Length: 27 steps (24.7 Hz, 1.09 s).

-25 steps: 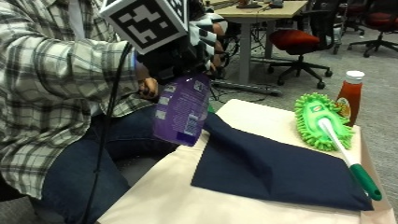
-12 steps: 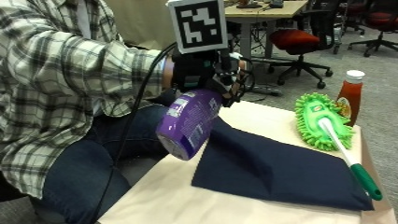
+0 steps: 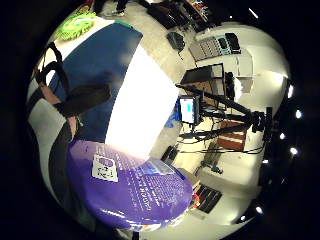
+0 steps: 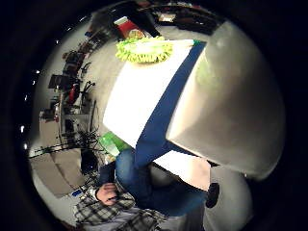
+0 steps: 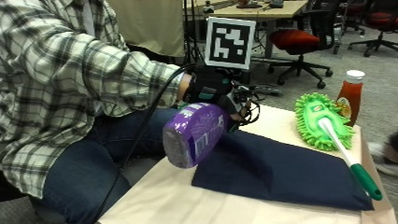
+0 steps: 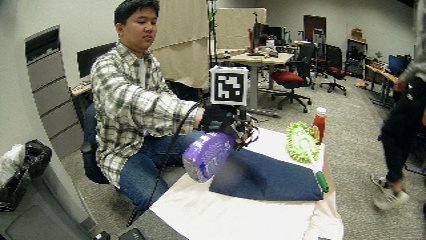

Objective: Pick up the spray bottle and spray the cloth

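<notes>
Spray bottle [image 5: 194,134], purple, sits in my gloved right hand [image 5: 208,88]; my fingers [image 3: 80,100] are curled round its neck end, and from the outside view I read that as a grip on the bottle. It is tipped well over, its flat base turned toward the camera and its head end hidden behind the hand. In the little finger side palm view the purple body [image 3: 127,185] fills the space close under my palm, white label showing.

Just beyond the bottle lies the dark blue cloth [image 5: 286,170], folded flat on the cream-covered worktop [image 5: 180,205]. I see the bottle held in the air above the near edge of the cloth, not touching it as far as I can tell.

Past the cloth, a green fluffy duster [image 5: 323,119] rests with its white and green handle laid across the cloth's far side. A red sauce bottle [image 5: 349,95] with a white cap stands upright just beside the duster head.
</notes>
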Each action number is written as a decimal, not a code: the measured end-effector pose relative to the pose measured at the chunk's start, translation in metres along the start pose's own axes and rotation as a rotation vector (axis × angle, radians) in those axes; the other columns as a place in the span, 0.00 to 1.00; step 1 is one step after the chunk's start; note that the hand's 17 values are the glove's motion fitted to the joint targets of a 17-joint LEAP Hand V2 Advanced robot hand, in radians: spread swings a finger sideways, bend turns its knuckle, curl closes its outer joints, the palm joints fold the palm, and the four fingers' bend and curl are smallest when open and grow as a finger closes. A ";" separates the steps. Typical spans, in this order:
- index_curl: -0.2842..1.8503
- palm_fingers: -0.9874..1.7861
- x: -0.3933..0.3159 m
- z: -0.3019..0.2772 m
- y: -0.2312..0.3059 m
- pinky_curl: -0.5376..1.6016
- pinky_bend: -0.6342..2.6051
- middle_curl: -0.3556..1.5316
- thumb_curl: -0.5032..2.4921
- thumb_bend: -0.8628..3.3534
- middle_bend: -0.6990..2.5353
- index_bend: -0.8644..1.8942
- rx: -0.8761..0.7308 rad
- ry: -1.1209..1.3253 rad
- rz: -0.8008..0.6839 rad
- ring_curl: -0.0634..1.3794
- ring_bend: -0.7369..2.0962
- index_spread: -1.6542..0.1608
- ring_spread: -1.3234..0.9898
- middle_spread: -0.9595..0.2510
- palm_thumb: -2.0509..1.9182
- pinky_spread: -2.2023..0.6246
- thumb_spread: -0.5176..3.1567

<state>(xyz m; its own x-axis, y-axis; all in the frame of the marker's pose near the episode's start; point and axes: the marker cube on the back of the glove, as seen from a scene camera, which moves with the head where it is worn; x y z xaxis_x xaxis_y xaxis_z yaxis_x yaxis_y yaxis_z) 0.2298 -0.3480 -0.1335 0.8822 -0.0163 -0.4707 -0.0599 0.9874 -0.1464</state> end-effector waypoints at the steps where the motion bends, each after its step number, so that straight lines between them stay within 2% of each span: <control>1: 0.38 0.81 -0.002 0.003 0.000 0.44 0.33 0.47 0.43 0.20 0.38 0.38 -0.011 0.026 -0.031 0.38 0.46 0.74 0.47 0.63 0.79 0.72 0.17; 8: 0.38 0.81 -0.021 0.018 -0.004 0.44 0.33 0.47 0.43 0.20 0.38 0.38 -0.056 0.176 -0.111 0.38 0.46 0.74 0.47 0.63 0.79 0.72 0.17; 14: 0.38 0.81 -0.024 0.017 -0.005 0.44 0.33 0.47 0.43 0.20 0.38 0.38 -0.034 0.107 -0.095 0.38 0.46 0.74 0.47 0.63 0.79 0.72 0.17; 20: 0.38 0.81 -0.019 -0.004 0.000 0.44 0.33 0.47 0.43 0.20 0.38 0.37 0.150 -0.237 -0.044 0.38 0.47 0.74 0.47 0.63 0.79 0.72 0.17; 27: 0.38 0.81 -0.011 -0.040 0.011 0.44 0.33 0.47 0.43 0.20 0.38 0.37 0.464 -0.861 0.006 0.38 0.47 0.74 0.47 0.63 0.79 0.72 0.17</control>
<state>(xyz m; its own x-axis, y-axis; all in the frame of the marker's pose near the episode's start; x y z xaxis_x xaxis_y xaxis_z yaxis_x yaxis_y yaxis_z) 0.2007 -0.3429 -0.1650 0.9326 -0.0727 0.3534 -0.0384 0.9539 0.2977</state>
